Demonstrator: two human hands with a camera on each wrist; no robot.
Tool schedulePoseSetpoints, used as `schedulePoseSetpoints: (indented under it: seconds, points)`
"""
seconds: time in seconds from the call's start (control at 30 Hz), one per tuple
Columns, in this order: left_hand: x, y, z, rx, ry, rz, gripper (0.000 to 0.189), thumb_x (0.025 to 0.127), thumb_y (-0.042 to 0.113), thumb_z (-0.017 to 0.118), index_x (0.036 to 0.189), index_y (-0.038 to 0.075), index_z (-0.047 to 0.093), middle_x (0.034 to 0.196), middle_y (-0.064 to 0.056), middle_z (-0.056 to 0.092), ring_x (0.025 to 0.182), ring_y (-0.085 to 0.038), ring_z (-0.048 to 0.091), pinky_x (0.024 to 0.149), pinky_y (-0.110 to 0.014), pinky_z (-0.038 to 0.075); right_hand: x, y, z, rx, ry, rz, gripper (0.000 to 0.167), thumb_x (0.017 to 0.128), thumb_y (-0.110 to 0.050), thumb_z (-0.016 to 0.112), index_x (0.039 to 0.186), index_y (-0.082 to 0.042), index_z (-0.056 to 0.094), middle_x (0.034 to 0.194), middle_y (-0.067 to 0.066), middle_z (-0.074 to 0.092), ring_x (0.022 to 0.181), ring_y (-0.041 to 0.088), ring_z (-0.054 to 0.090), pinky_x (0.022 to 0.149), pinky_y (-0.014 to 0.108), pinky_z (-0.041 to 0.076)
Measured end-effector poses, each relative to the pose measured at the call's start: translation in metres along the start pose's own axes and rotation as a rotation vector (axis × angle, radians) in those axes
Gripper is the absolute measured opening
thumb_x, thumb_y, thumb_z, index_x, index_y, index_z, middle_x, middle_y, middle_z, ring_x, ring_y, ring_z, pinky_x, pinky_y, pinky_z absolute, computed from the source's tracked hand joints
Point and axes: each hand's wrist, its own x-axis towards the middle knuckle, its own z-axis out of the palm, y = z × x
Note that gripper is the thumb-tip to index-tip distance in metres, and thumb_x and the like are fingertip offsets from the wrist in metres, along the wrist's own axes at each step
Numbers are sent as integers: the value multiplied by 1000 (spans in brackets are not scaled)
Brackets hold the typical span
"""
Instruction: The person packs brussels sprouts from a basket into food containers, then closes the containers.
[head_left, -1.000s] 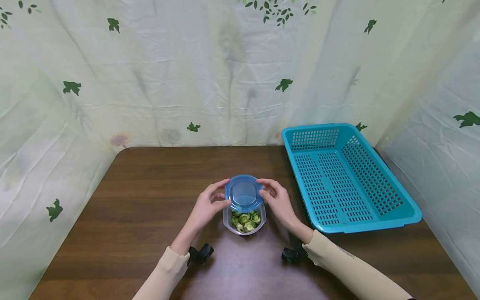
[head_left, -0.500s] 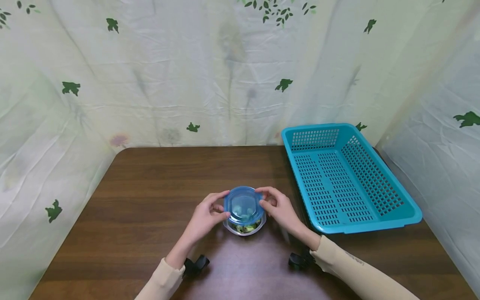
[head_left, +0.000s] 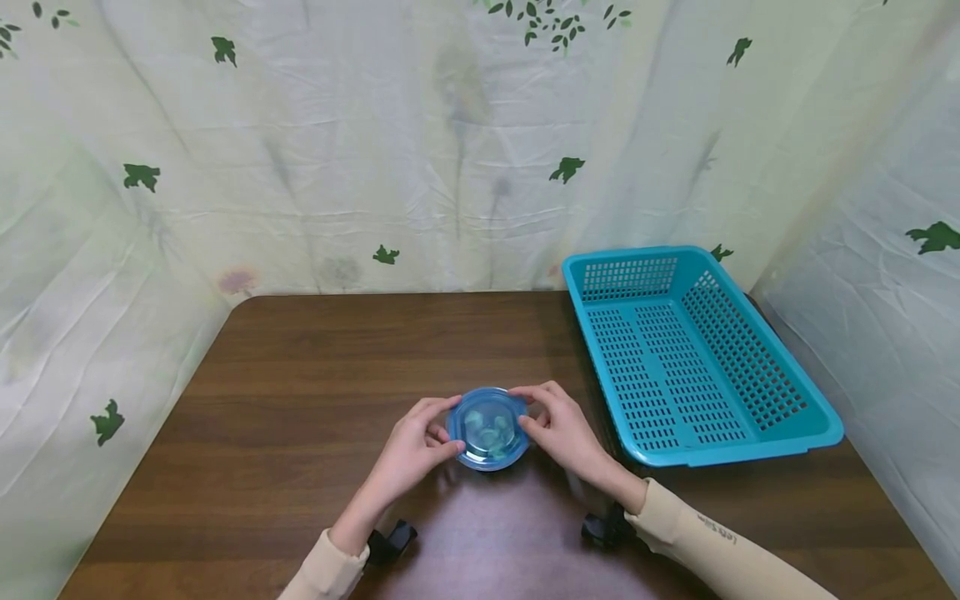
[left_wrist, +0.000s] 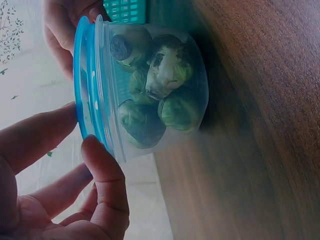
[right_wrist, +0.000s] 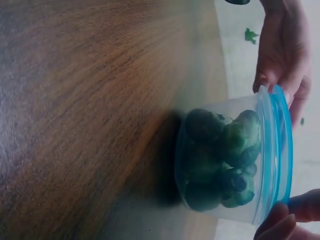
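Observation:
A round translucent blue lid (head_left: 487,427) lies over the mouth of a clear plastic container (left_wrist: 114,95), overlapping its whole opening in the head view. Inside the container sit several Brussels sprouts (left_wrist: 141,123), seen through the wall in both wrist views. My left hand (head_left: 414,443) pinches the lid's left edge with thumb and index finger. At the opposite edge, my right hand (head_left: 564,429) pinches the lid in the same way. In the left wrist view, the lid sits right at the container's rim. The container stands upright on the table.
A large turquoise plastic basket (head_left: 693,460) with slotted walls stands on the right of the brown wooden table (head_left: 315,375), close beside my right hand. A pale curtain (head_left: 420,125) with green leaf prints hangs behind and at both sides.
Both hands have brought the lid down and toward me onto the container. The sprouts, openly visible earlier, now show only through the lid. The container and basket have stayed in place.

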Motion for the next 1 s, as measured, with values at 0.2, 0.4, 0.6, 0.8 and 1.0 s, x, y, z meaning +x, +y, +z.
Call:
schedulePoseSetpoints:
  seconds: [0.2,0.4,0.6,0.8,1.0]
  points:
    - [-1,0,-1,25,-4,12,56,78,-1,76,130,1,57,116,-10,55,74,-15,56,64,-23,51,-1,-1,0,-46,-13,-2,35,85,-5,70,120,-14,66,97,1,52,57,10,49,50,25,45]
    - [-1,-5,-2,64,-15,24,54,80,4,77,131,4,58,116,-8,54,76,-17,53,61,-23,48,-3,3,0,-18,-25,-18,36,86,-4,69,120,-12,65,98,4,52,59,11,49,49,26,45]
    - [-2,-12,-5,20,-141,25,62,86,14,73,141,7,46,110,-12,50,81,-18,57,69,-25,51,-5,10,-1,44,-128,-32,41,90,-8,66,130,-12,58,96,6,52,62,12,53,50,27,48]
    - [2,-19,-7,-137,-255,25,68,88,12,70,147,4,35,86,-10,52,69,-26,58,67,-30,53,-3,19,-4,183,-250,-50,46,95,-12,61,139,-9,48,80,7,55,63,22,60,56,38,54]
    - [5,-24,-5,-341,-313,-13,73,88,3,67,149,2,28,79,-11,50,68,-35,62,68,-42,56,-1,26,-5,348,-337,-43,50,95,-7,59,142,-2,41,74,11,54,66,36,61,59,42,54]
